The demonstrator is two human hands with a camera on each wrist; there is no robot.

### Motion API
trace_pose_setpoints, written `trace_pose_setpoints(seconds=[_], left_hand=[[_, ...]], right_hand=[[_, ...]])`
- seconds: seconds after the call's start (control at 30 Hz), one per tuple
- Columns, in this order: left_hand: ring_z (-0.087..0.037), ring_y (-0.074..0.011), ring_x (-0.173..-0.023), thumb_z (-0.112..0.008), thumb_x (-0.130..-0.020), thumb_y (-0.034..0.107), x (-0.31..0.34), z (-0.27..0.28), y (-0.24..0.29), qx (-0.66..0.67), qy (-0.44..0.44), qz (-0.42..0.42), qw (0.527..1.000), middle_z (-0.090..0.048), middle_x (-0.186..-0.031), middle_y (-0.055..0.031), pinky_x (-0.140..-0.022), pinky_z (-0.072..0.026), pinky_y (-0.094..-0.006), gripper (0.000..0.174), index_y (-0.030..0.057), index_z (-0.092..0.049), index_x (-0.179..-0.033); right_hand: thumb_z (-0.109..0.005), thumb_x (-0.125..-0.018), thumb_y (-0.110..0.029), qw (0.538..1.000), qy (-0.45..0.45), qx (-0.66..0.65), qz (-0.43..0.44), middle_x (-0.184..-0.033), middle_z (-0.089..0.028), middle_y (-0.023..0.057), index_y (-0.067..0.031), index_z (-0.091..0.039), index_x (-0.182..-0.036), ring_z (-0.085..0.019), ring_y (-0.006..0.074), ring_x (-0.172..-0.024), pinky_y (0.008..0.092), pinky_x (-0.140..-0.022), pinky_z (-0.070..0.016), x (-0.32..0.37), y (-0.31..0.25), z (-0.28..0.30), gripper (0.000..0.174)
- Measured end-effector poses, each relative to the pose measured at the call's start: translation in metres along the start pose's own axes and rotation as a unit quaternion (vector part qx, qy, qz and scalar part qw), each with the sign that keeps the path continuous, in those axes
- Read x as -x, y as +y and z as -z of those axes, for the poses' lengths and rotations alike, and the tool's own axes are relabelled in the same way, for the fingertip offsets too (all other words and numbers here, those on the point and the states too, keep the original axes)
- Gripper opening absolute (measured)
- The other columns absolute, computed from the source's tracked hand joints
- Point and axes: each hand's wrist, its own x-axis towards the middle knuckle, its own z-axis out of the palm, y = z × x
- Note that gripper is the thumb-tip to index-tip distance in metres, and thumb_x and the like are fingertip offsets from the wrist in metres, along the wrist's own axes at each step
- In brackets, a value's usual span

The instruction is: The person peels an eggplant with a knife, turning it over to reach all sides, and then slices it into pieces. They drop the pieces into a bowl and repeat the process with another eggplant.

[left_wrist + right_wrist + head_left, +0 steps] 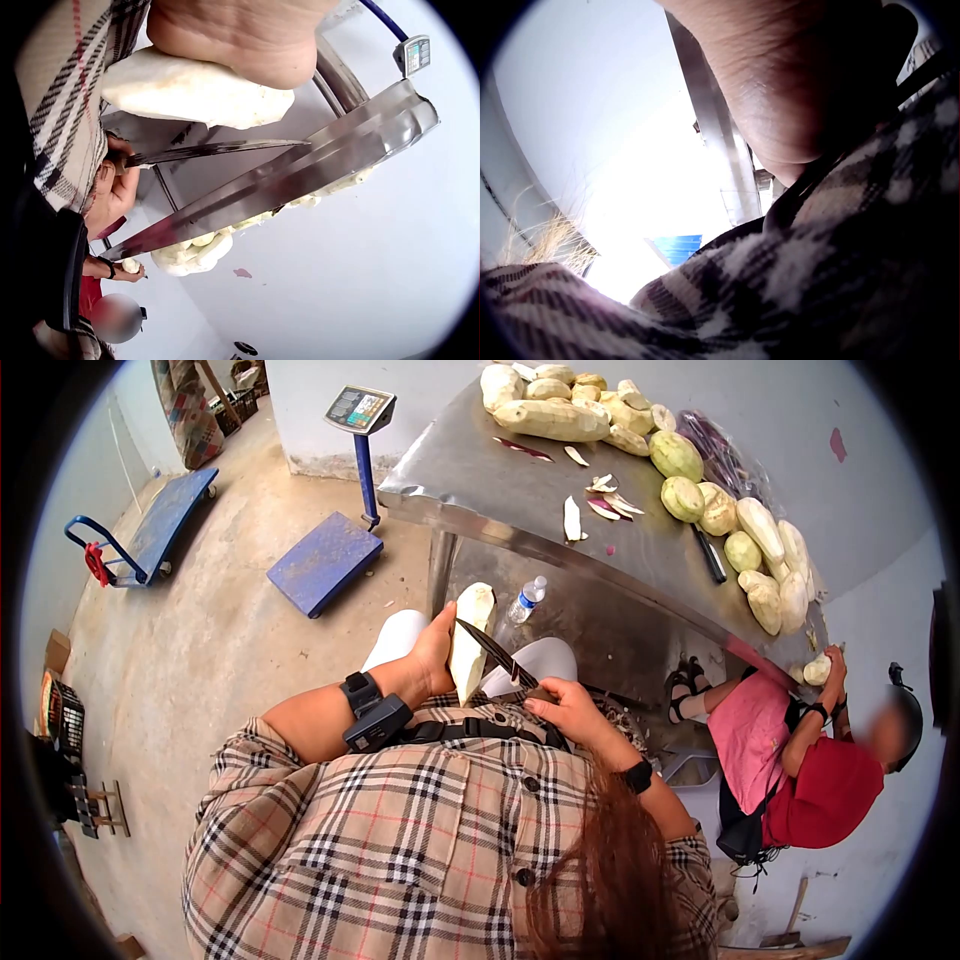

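My left hand grips a long, pale peeled eggplant over my lap. In my right hand is a knife, its dark, narrow blade pointing toward the eggplant. The left wrist view shows the peeled eggplant against the heel of my left hand. Below it there, the knife blade stands apart from the flesh, the handle inside the curled fingers of my right hand. In the right wrist view, the heel of my right hand shows, with the knife out of sight.
A metal table in front bears many peeled eggplants, peel strips and a black-handled tool. Beneath its edge stands a water bottle. A blue platform scale and cart are left; a person in red sits right.
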Motion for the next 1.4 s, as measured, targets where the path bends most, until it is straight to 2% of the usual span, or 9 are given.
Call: trace_pose_setpoints(seconds=[0.17,0.47,0.63,0.7,0.73,0.93,1.03,1.1,1.4], left_hand=[[-0.054,-0.0241,-0.072,-0.028,-0.088,0.055,0.004,-0.004,0.000,0.001,0.011,0.000,1.000,-0.060,-0.084,-0.0071,-0.064,-0.0443,-0.0362,0.052,0.0148,-0.058,-0.101],[-0.053,-0.0252,-0.079,-0.027,-0.088,0.054,0.006,-0.005,-0.001,-0.011,0.026,-0.004,1.000,-0.059,-0.091,-0.0097,-0.070,-0.0435,-0.0382,0.052,0.0143,-0.057,-0.104],[-0.053,-0.0254,-0.078,-0.027,-0.090,0.051,-0.003,0.007,-0.003,-0.010,0.010,-0.012,1.000,-0.059,-0.090,-0.0102,-0.071,-0.0434,-0.0390,0.050,0.0124,-0.055,-0.105],[-0.053,-0.0254,-0.078,-0.027,-0.090,0.051,-0.002,0.008,-0.003,-0.015,0.011,-0.017,1.000,-0.059,-0.089,-0.0103,-0.071,-0.0433,-0.0391,0.050,0.0119,-0.055,-0.104],[-0.053,-0.0255,-0.077,-0.027,-0.090,0.050,-0.002,0.008,-0.004,-0.020,0.016,-0.018,1.000,-0.059,-0.088,-0.0103,-0.071,-0.0433,-0.0391,0.049,0.0117,-0.055,-0.103],[-0.053,-0.0260,-0.079,-0.029,-0.090,0.051,-0.002,0.010,-0.005,-0.015,0.010,-0.017,1.000,-0.059,-0.090,-0.0107,-0.073,-0.0429,-0.0396,0.049,0.0118,-0.055,-0.103],[-0.053,-0.0267,-0.081,-0.029,-0.090,0.051,-0.004,0.011,-0.006,-0.012,0.009,-0.019,1.000,-0.059,-0.093,-0.0111,-0.075,-0.0424,-0.0401,0.050,0.0118,-0.055,-0.105],[-0.052,-0.0271,-0.082,-0.029,-0.090,0.051,-0.005,0.010,-0.006,-0.009,0.009,-0.016,1.000,-0.059,-0.095,-0.0112,-0.076,-0.0421,-0.0404,0.050,0.0119,-0.055,-0.106],[-0.054,-0.0264,-0.079,-0.030,-0.089,0.051,-0.005,0.010,-0.006,-0.016,0.015,-0.021,1.000,-0.059,-0.092,-0.0107,-0.073,-0.0429,-0.0400,0.049,0.0116,-0.056,-0.104]], right_hand=[[-0.063,-0.078,-0.026,1.000,0.000,0.003,-0.006,-0.070,-0.059,0.0046,0.0027,-0.058,-0.085,-0.051,0.0096,-0.065,0.0262,-0.061,-0.0435,-0.001,0.005,0.000,0.030],[-0.063,-0.079,-0.024,1.000,-0.005,-0.011,-0.019,-0.072,-0.060,0.0040,0.0026,-0.058,-0.085,-0.051,0.0089,-0.066,0.0258,-0.061,-0.0434,-0.004,0.017,-0.002,0.028],[-0.062,-0.080,-0.021,0.999,-0.006,-0.026,-0.030,-0.071,-0.059,0.0027,0.0024,-0.058,-0.085,-0.050,0.0082,-0.066,0.0255,-0.060,-0.0431,-0.004,0.020,-0.006,0.024],[-0.061,-0.081,-0.019,0.998,-0.029,-0.018,-0.054,-0.078,-0.058,0.0022,0.0028,-0.057,-0.092,-0.049,0.0078,-0.071,0.0248,-0.065,-0.0426,-0.004,0.020,-0.004,0.025],[-0.062,-0.080,-0.021,0.999,-0.013,-0.026,-0.034,-0.071,-0.058,0.0026,0.0022,-0.058,-0.085,-0.050,0.0083,-0.065,0.0255,-0.060,-0.0428,-0.005,0.025,-0.006,0.024],[-0.062,-0.080,-0.022,0.999,-0.015,-0.029,-0.040,-0.071,-0.057,0.0025,0.0023,-0.057,-0.084,-0.049,0.0086,-0.066,0.0258,-0.060,-0.0419,-0.006,0.029,-0.008,0.026],[-0.060,-0.081,-0.019,0.996,-0.039,-0.018,-0.073,-0.080,-0.059,0.0032,0.0030,-0.057,-0.092,-0.050,0.0086,-0.072,0.0247,-0.067,-0.0424,-0.004,0.021,-0.005,0.025],[-0.060,-0.081,-0.019,0.997,-0.043,-0.013,-0.068,-0.080,-0.058,0.0032,0.0032,-0.057,-0.093,-0.050,0.0087,-0.072,0.0247,-0.067,-0.0423,-0.006,0.026,-0.004,0.025],[-0.060,-0.082,-0.020,0.996,-0.050,-0.027,-0.075,-0.081,-0.058,0.0029,0.0029,-0.056,-0.094,-0.050,0.0084,-0.073,0.0242,-0.066,-0.0419,-0.007,0.032,-0.004,0.026]])
